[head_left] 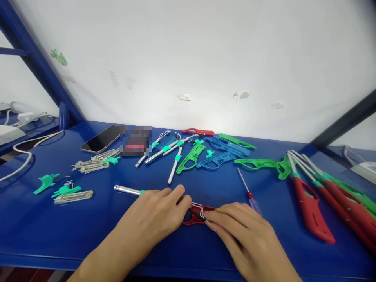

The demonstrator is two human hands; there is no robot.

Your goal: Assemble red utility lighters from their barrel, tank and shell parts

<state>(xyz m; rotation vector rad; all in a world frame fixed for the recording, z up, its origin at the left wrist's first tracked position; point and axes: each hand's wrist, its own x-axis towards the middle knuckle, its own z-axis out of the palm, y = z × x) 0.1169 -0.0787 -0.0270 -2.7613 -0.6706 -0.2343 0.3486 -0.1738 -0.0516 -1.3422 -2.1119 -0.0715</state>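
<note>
A red lighter shell half point(194, 222) lies near the front of the blue table, with white wires point(198, 205) and a small black part point(197, 214) in it. My left hand point(164, 207) is closed over the shell's left end, where a metal tube point(127, 190) with a teal collar sticks out to the left. The fingertips of my right hand point(239, 223) pinch at the black part and wires on the shell's right portion. My fingers hide both ends of the shell.
Behind my hands lie metal tubes point(174, 168), green shells point(191, 158) and blue shells point(216, 160). A screwdriver point(249, 194) and red lighters point(311, 211) are on the right. Clear fuel tanks point(73, 196), teal pieces point(47, 182) and a phone point(101, 139) are on the left.
</note>
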